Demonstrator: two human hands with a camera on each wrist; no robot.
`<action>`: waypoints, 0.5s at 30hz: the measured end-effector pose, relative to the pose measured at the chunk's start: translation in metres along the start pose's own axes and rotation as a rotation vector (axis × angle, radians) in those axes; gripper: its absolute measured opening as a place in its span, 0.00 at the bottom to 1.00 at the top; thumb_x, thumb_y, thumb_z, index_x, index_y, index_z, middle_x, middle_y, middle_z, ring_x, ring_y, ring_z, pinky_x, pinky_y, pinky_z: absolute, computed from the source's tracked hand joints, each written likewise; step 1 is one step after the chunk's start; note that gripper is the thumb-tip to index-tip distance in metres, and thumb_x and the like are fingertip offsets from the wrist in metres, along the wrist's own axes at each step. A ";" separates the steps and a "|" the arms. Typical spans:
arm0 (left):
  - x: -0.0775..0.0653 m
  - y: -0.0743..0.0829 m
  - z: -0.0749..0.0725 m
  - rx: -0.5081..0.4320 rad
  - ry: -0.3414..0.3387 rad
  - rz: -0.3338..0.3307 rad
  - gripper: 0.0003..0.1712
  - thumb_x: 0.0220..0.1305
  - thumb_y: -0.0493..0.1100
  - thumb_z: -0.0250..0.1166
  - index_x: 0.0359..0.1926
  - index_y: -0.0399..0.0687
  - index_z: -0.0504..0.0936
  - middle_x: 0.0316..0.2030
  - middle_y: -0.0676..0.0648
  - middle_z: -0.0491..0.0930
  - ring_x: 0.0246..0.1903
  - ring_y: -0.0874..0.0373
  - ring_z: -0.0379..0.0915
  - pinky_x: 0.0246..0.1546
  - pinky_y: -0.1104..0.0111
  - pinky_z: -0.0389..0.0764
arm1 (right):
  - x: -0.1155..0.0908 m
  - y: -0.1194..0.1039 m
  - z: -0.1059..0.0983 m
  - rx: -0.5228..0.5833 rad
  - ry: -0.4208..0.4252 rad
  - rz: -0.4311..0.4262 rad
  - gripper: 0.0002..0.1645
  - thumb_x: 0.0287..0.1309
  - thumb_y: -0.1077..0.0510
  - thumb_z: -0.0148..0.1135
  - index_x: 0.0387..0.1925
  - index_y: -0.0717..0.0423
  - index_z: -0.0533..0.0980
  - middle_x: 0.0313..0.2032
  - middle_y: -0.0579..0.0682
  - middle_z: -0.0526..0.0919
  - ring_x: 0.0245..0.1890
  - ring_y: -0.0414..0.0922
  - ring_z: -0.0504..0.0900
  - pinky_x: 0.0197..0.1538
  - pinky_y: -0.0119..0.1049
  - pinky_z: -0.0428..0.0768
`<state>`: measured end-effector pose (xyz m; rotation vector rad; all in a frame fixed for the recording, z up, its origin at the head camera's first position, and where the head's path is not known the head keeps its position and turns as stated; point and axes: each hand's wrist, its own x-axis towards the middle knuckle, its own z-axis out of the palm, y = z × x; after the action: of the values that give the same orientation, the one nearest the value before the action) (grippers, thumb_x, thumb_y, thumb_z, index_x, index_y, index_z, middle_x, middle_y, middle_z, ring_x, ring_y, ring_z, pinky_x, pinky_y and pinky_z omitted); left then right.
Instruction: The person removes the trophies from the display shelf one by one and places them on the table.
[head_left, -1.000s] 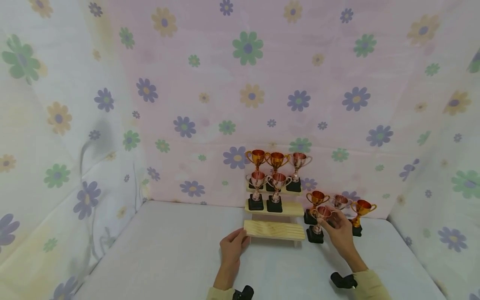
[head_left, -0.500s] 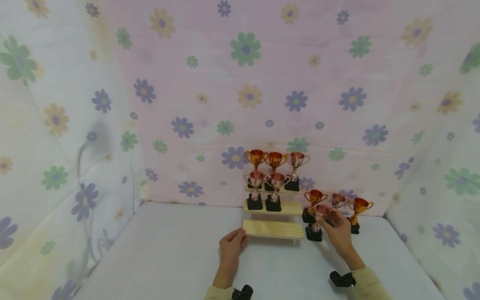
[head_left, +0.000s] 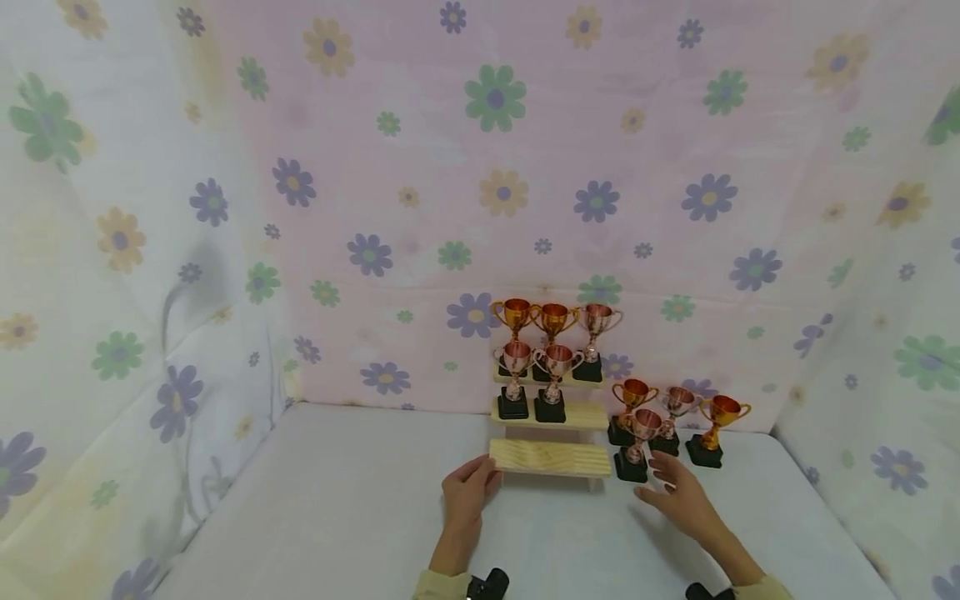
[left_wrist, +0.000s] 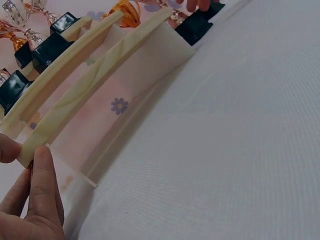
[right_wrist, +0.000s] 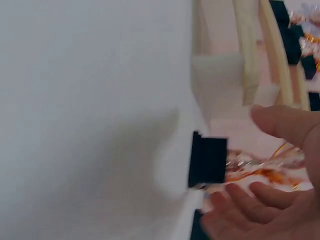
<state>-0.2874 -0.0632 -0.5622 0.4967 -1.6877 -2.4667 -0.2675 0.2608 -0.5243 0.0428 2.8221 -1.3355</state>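
Observation:
My left hand [head_left: 463, 500] pinches the left end of the lowest board of a wooden tiered stand [head_left: 551, 457]; the left wrist view shows thumb and fingers on the board's end. Beside the stand's right end, a rose-gold trophy cup [head_left: 643, 425] stands upright on its black base on the table. My right hand [head_left: 678, 497] is just to the right and front of that trophy, fingers spread and holding nothing. In the right wrist view, the trophy's black base [right_wrist: 208, 160] shows between the thumb and the other fingers, apart from them.
On the stand's top board are two gold trophies [head_left: 555, 318] and a rose-gold one [head_left: 597, 318]. Its middle board bears two rose-gold trophies [head_left: 516, 358]. More trophies stand behind, including a gold one [head_left: 725, 410] at right. Flowered cloth [head_left: 405, 200] walls the white table [head_left: 337, 500].
My right hand has let go of the rose-gold trophy and drawn back toward the front right. That trophy stays standing beside the stand. My left hand keeps its hold on the board.

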 end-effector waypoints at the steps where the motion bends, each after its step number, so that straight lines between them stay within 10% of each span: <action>1: 0.000 0.000 0.000 0.003 0.000 0.004 0.17 0.66 0.33 0.66 0.53 0.25 0.80 0.45 0.35 0.83 0.38 0.57 0.84 0.44 0.68 0.89 | -0.005 -0.003 0.001 -0.039 -0.024 0.010 0.46 0.59 0.56 0.73 0.70 0.72 0.61 0.65 0.75 0.69 0.64 0.70 0.71 0.64 0.65 0.75; 15: 0.003 -0.001 0.002 0.013 0.014 -0.002 0.19 0.66 0.35 0.67 0.54 0.26 0.80 0.46 0.35 0.83 0.38 0.58 0.83 0.43 0.68 0.89 | -0.052 -0.075 0.012 -0.191 -0.035 -0.145 0.42 0.52 0.56 0.78 0.67 0.60 0.71 0.65 0.62 0.75 0.64 0.65 0.73 0.63 0.67 0.74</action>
<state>-0.2907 -0.0616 -0.5625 0.5159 -1.7006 -2.4496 -0.2183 0.2030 -0.4730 -0.1896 2.9578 -1.0687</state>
